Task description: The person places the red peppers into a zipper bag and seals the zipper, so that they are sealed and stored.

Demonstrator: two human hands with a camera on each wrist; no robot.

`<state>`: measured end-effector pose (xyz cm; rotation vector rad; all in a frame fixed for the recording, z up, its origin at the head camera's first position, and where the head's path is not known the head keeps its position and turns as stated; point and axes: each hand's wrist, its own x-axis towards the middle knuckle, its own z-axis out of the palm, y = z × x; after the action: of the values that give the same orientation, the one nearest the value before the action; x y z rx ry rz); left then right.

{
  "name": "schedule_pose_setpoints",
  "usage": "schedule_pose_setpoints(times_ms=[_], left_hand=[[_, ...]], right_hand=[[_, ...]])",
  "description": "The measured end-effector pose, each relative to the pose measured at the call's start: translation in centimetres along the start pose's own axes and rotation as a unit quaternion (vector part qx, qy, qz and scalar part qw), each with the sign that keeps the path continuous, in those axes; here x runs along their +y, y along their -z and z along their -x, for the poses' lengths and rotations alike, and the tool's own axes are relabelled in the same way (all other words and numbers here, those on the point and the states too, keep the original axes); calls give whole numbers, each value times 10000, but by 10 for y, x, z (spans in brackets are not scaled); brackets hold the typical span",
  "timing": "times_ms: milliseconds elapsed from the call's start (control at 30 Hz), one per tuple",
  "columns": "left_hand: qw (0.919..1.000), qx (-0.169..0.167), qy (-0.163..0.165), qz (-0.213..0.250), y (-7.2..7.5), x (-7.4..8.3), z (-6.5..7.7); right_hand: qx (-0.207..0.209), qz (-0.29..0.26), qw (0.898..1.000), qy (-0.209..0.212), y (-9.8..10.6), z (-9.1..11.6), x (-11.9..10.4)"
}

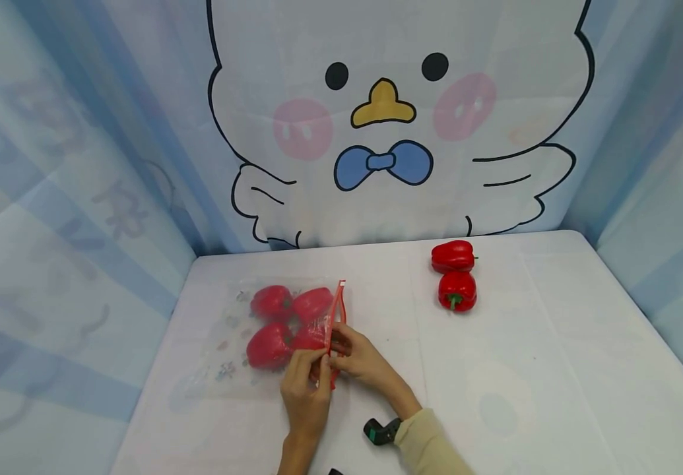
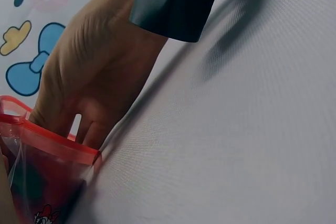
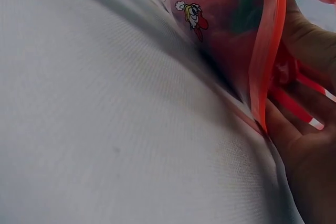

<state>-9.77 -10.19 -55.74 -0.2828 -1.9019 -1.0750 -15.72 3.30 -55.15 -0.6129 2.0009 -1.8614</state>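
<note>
A clear printed zip bag (image 1: 216, 379) lies at left with several red bell peppers (image 1: 268, 345) inside, its red-edged mouth facing right. My left hand (image 1: 307, 389) pinches the near part of the red zip strip (image 2: 58, 144). Through the mouth reach the thumb and fingers of my right hand (image 1: 361, 359), around the end of the nearest red bell pepper (image 1: 310, 335). Shiny red shows between thumb and fingers in the right wrist view, while the fingertips are hidden. A green stem (image 3: 247, 11) shows through the plastic there.
Two more red bell peppers, one lying on its side (image 1: 453, 256) and one with its stem toward me (image 1: 457, 291), touch each other at the back right of the white table (image 1: 555, 369). A cartoon-printed curtain (image 1: 389, 218) hangs behind the table.
</note>
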Motion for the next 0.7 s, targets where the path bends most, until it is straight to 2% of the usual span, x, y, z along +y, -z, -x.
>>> schedule_pose_setpoints(times_ms=[433,700], left_hand=[[10000,-44,9,6,0,1,0],[9999,-104,32,-55,0,0,1]], right_hand=[[-93,282,9996,1,1,1,0],[92,705,9974,-97,16,9,-3]])
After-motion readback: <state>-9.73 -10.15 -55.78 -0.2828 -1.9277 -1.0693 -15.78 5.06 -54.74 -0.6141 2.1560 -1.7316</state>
